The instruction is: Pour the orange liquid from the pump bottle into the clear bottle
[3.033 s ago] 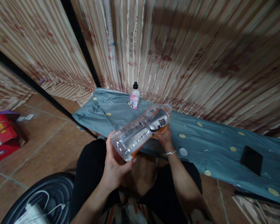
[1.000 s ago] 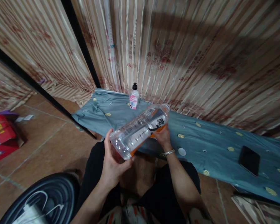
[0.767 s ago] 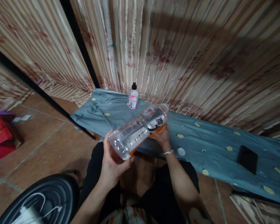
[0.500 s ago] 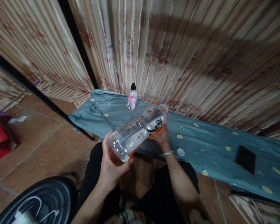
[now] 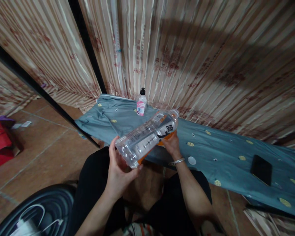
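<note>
Two hands hold a clear plastic bottle (image 5: 147, 137) tilted: left hand (image 5: 118, 170) cupping its base, right hand (image 5: 170, 144) gripping near the cap.

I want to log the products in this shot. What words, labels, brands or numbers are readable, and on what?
Large clear bottle, held in the left hand and the right hand: one large black character on white, too blurred to read; fine print and barcode too small.
Small bottle on the blue cloth: pink label, unreadable.
Red box on the floor: yellow marks, illegible.
Black phone: no text.
</note>
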{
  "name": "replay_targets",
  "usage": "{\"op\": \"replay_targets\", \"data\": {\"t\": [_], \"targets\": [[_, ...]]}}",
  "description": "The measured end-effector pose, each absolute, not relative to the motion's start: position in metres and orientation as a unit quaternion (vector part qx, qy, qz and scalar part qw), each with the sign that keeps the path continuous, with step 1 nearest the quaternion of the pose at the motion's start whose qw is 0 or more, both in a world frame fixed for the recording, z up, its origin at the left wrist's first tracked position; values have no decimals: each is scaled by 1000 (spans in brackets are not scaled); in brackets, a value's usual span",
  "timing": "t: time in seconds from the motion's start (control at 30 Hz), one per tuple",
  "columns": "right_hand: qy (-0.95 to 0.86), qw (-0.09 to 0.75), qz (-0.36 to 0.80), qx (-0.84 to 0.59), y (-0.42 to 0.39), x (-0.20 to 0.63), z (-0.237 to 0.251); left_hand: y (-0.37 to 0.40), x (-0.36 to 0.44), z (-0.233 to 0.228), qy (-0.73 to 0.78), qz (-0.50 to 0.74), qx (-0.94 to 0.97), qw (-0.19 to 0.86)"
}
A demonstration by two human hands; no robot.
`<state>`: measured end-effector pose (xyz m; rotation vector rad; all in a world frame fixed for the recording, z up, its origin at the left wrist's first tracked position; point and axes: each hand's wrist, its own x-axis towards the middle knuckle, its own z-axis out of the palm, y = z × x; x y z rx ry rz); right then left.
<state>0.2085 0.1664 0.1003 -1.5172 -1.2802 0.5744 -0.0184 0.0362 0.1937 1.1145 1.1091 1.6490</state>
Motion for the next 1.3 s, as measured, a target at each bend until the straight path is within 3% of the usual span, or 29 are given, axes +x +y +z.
{"op": "replay_targets", "data": {"t": [0.6,1.3], "targets": [[-531,475,229,-663,168,208,102,39,-22,197,474,633,459,405],[-529,491,239,-650,168,208,103,39,-18,199,477,637,462,392]]}}
